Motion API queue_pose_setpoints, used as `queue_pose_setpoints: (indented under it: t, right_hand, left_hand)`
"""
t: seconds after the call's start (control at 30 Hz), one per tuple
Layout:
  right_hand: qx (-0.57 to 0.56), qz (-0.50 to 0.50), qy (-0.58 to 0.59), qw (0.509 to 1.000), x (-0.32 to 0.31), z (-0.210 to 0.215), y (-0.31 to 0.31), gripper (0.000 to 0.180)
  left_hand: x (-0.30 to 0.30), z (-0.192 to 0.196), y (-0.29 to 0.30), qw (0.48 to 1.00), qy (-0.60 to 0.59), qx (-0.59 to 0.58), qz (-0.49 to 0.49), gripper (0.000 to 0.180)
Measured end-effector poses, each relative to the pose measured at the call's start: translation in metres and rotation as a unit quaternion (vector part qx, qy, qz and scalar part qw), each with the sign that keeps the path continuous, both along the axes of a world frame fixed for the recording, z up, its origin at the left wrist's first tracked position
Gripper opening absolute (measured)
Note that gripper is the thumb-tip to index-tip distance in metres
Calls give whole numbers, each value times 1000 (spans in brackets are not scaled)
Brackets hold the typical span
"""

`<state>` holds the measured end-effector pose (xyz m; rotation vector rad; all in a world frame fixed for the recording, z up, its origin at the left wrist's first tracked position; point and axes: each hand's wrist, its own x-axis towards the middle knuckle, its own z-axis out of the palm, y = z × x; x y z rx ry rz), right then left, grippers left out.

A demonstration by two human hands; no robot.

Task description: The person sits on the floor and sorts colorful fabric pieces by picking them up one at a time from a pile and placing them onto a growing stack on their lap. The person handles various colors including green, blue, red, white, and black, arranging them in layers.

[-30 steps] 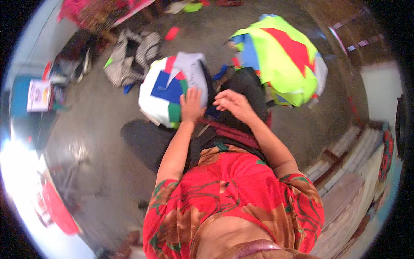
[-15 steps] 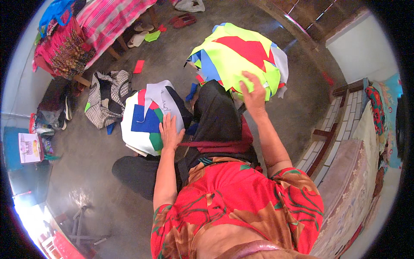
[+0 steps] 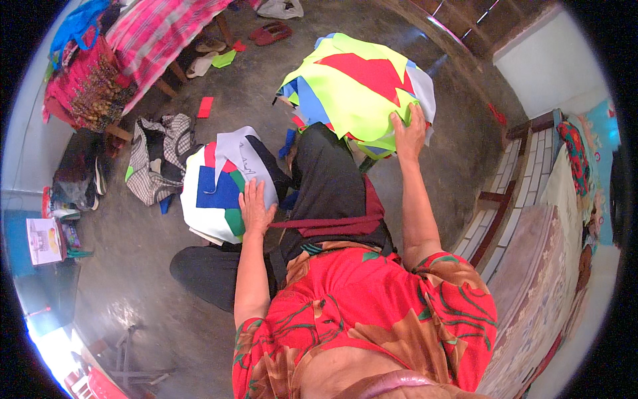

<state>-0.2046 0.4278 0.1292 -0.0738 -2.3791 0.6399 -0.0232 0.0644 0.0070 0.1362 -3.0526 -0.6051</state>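
Note:
My left hand (image 3: 256,207) lies with fingers stretched out on the right edge of a smaller heap of fabric scraps. On that heap a grey scrap (image 3: 234,154) with dark pen-like marks lies near a blue square scrap (image 3: 218,188), over white cloth (image 3: 193,211) and a green piece (image 3: 234,221). My right hand (image 3: 411,131) rests at the near right side of a larger heap, fingers apart on a neon yellow cloth (image 3: 352,100). A red scrap (image 3: 362,72) lies on top of the yellow one, with blue and pale grey pieces showing around the edges.
A checked bag-like cloth (image 3: 156,159) lies on the floor left of the smaller heap. Beyond it stand a bench with a pink plaid cover (image 3: 159,40) and red shoes (image 3: 272,33). A single red scrap (image 3: 205,107) lies on the floor. A mattress (image 3: 525,266) leans at the right.
My right hand has moved right and toward me along the larger heap, and the yellow cloth there lies smoother. My left hand stays on the smaller heap.

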Motion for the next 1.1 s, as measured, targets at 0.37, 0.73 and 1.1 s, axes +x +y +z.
queue_pose_setpoints:
  t: [0.37,0.73,1.1]
  right_hand:
    - [-66,-30,7,997,-8,-5,18,31]
    - [-777,302,-4,553,22,70,-46,35]
    - [-828,355,-271,338,65,-7,-156,35]
  left_hand:
    - [-2,0,2,1000,10,10,3,78]
    - [-1,0,-2,1000,7,29,3,74]
    - [5,66,25,770,-60,631,71,60]
